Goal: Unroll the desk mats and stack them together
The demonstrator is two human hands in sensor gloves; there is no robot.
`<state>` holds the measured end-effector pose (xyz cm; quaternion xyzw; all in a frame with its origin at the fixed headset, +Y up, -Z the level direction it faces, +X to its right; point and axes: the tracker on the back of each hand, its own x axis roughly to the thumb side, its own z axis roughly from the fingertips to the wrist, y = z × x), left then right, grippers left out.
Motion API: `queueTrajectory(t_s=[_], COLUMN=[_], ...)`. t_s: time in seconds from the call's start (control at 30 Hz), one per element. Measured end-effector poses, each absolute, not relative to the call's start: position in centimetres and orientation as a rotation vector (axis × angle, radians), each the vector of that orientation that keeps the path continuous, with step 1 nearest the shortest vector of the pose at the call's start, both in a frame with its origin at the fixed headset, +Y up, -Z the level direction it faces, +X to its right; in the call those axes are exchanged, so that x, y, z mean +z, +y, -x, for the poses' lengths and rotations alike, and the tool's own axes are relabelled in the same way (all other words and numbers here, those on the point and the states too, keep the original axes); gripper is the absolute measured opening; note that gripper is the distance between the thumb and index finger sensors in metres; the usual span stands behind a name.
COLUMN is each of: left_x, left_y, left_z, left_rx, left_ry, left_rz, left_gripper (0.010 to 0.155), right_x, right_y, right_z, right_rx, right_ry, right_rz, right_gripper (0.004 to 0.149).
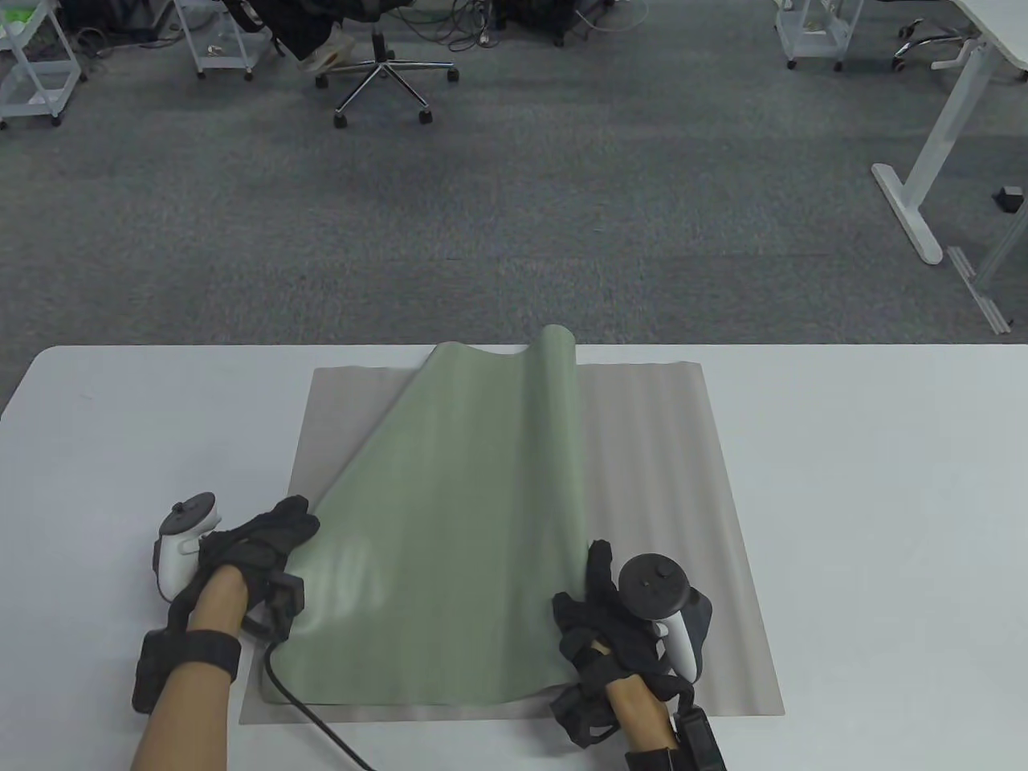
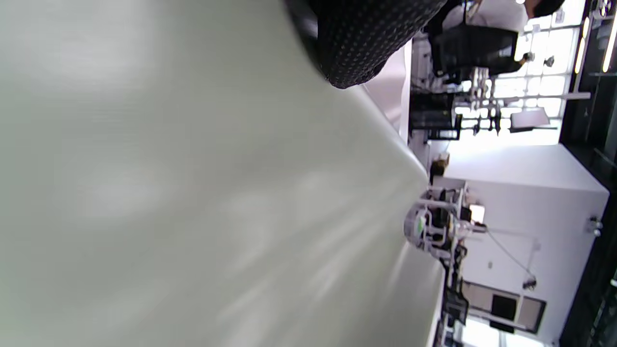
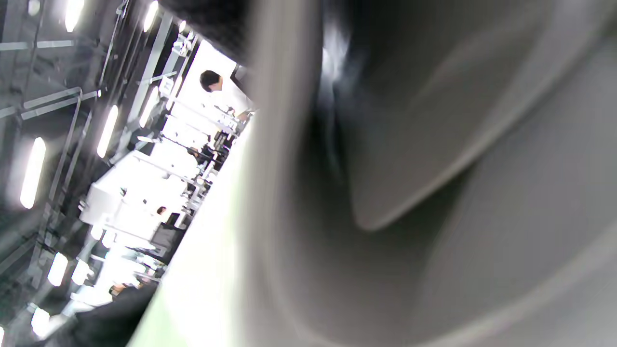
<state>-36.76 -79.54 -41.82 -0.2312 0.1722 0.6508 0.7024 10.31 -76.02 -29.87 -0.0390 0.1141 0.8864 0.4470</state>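
On the white table (image 1: 867, 450) a grey mat (image 1: 666, 482) lies flat, and a green mat (image 1: 434, 514) lies on top of it, only partly unrolled. The left part of the green mat is spread out, while its right edge is curled up into a loose roll (image 1: 554, 377) that runs from the far side of the table toward the person. The left hand (image 1: 261, 542) comes in from the bottom edge with the forearm pointing up and a little to the right; its gloved fingers rest on the left near edge of the green mat, laid close together and fairly flat. In the left wrist view a gloved fingertip (image 2: 359, 43) lies against the pale green surface. The right hand (image 1: 598, 606) stands at the near end of the curled edge, with the palm turned toward the mat and the fingers pointing forward along the roll. It touches the green mat there, but I cannot tell whether the fingers grip the edge or only press against it. The right wrist view is blurred and shows only curved mat surfaces very close to the camera.
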Motion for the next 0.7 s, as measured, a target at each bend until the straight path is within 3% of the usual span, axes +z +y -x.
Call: queueTrajectory(t_s=[0.2, 0.37, 0.47, 0.57, 0.7], left_x=[-48.5, -52.8, -54.6, -56.4, -57.3], left_y=[-78.4, -76.2, -75.2, -74.3, -74.2], left_z=[36.8, 35.7, 35.0, 34.5, 33.7], left_rx=[1.318, 1.187, 1.191, 1.310, 0.937], left_ry=[0.460, 0.500, 0.453, 0.251, 0.285], left_rz=[0.434, 0.271, 0.153, 0.081, 0.113], left_gripper=[0.064, 0.054, 0.052, 0.054, 0.053], right_x=[-29.8, -29.4, -29.1, -28.9, -29.1], right_y=[-75.7, -74.9, -74.4, -74.3, -74.8], right_z=[-8.9, -8.1, -7.7, -7.9, -8.3], right_rx=[2.298, 2.374, 2.424, 2.445, 2.369], right_ry=[0.291, 0.276, 0.279, 0.288, 0.351], right_rz=[0.055, 0.000, -0.026, -0.038, -0.018], right_gripper=[0.083, 0.083, 0.083, 0.083, 0.084])
